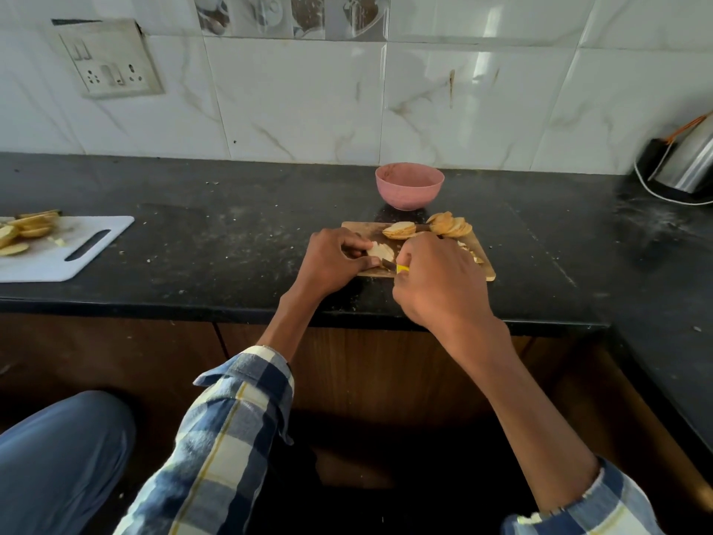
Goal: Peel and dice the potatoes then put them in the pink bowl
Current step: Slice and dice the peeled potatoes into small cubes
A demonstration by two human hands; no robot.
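Observation:
A small wooden cutting board (484, 266) lies on the black counter. On its near left, my left hand (332, 262) pinches a stack of potato slices (380, 252). My right hand (440, 281) grips a knife with a yellow handle (402, 268); the blade is mostly hidden and meets the held slices. More round potato slices (449, 224) are piled at the board's far edge. The pink bowl (409, 186) stands just behind the board and looks empty.
A white plastic cutting board (77, 249) with potato slices (23, 231) sits at the far left. A steel kettle (686, 160) with a white cord stands at the back right. The tiled wall holds a socket panel (112, 59). The counter turns a corner at the right.

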